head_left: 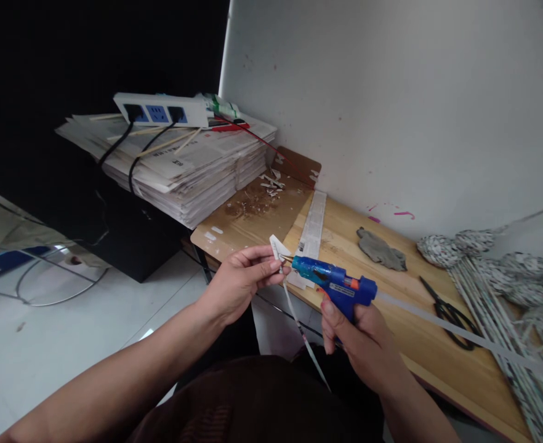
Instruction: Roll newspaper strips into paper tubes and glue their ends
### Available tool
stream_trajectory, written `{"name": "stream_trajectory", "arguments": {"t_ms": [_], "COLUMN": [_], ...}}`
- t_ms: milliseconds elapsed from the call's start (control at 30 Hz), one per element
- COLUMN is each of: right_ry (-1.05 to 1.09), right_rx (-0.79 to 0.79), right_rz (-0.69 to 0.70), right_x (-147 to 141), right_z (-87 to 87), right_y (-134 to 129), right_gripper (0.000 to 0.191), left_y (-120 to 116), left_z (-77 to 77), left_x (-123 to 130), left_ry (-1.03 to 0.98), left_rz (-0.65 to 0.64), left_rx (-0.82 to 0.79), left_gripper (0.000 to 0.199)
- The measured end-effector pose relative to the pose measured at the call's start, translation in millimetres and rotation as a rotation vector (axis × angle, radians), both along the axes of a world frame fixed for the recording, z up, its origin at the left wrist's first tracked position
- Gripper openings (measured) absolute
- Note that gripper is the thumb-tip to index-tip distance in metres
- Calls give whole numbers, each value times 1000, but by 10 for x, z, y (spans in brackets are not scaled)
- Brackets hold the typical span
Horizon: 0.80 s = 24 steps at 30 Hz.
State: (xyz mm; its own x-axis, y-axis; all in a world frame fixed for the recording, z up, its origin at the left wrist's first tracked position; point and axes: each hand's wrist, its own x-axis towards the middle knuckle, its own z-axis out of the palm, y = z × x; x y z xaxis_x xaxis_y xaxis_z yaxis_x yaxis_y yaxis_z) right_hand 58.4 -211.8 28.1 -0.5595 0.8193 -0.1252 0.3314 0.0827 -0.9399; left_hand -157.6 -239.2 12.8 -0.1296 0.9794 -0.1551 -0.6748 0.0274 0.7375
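Note:
My right hand [359, 338] is wrapped round the handle of a blue hot glue gun [333, 284]. A long translucent glue stick [442, 323] runs out of the gun's back end to the right. My left hand [244, 275] pinches a thin rolled newspaper tube [300, 332], which hangs down towards my lap. A pointed white paper flap [277, 247] stands up at the tube's top end. The gun's nozzle is right at this flap, by my left fingertips; whether it touches the paper I cannot tell.
Newspaper strips [314, 223] lie on the wooden table [345, 237]. Behind left, a stack of newspapers [216, 184] carries a power strip [160, 112] with black cords. To the right are a grey cloth [381, 248], black scissors [451, 317], paper tubes [488, 326] and woven paper balls [439, 250].

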Motion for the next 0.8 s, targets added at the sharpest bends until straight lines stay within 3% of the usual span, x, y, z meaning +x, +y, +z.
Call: {"name": "stream_trajectory", "arguments": {"t_ms": [633,800], "right_ry": [-159,-217], "right_rx": [186,352], "right_rz": [-6,9], "right_x": [-36,-68], "right_z": [106,166], "right_y": [-5,-24], "right_gripper": [34,27], "left_y": [-19,-17], "left_z": [-17,-17], "left_x": [-31,-41], "left_ry": [-48,-51], "left_rz": [45,45], "left_rx": [-37,-36], "left_gripper": [18,17]}}
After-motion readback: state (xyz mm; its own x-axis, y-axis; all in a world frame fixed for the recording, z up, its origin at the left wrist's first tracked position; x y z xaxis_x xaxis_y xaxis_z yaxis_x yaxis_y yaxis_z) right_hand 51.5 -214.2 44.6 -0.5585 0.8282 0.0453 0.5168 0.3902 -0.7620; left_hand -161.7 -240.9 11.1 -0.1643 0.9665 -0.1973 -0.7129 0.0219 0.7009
